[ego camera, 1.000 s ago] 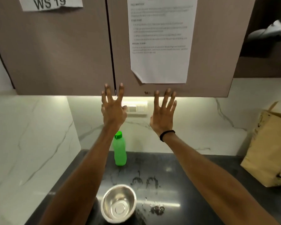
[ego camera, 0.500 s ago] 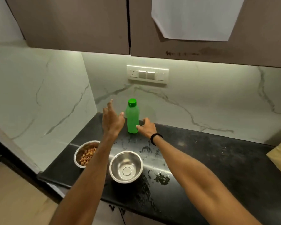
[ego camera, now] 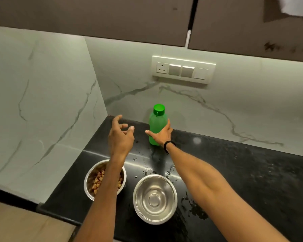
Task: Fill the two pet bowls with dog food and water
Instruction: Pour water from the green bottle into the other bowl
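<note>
One bottle (ego camera: 157, 123) upright, cap (ego camera: 158, 109) skyward

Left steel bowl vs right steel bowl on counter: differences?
The left bowl holds brown kibble; the right bowl is empty. The left forearm crosses the left bowl and hides part of it; the right bowl shows whole. The left bowl sits nearer the side wall, the right bowl nearer the front edge of the black counter. Both are round, shiny steel, upright on it.
</note>
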